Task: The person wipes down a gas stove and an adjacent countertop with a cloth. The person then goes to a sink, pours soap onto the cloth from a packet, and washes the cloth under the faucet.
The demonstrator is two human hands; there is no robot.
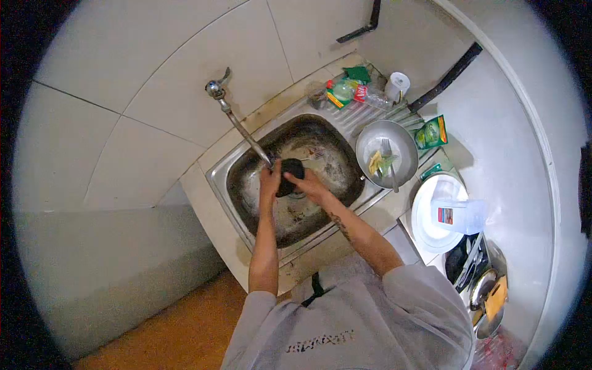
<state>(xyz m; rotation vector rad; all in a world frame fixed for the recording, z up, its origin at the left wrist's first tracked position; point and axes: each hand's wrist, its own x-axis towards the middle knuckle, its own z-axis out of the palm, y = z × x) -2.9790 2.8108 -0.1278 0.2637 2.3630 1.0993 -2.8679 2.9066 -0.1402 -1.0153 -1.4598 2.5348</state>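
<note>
A dark round object, perhaps a bowl [291, 175], is held between my two hands over the metal sink [333, 203]. My left hand [270, 179] grips its left side, close under the spout of the faucet [246, 134]. On the right side, my right hand [308, 185] has its thumb on the object's face, and its other fingers are partly hidden. The sink basin below has dark stains and small scraps on its bottom. Whether water is running cannot be made out.
Right of the sink, a grey pan [402, 147] holds a fork and food scraps. Behind it are a green sponge [357, 74], a white cup [398, 85] and a green pouch [431, 132]. White plates [425, 228] carry a clear plastic container [462, 216] at the right.
</note>
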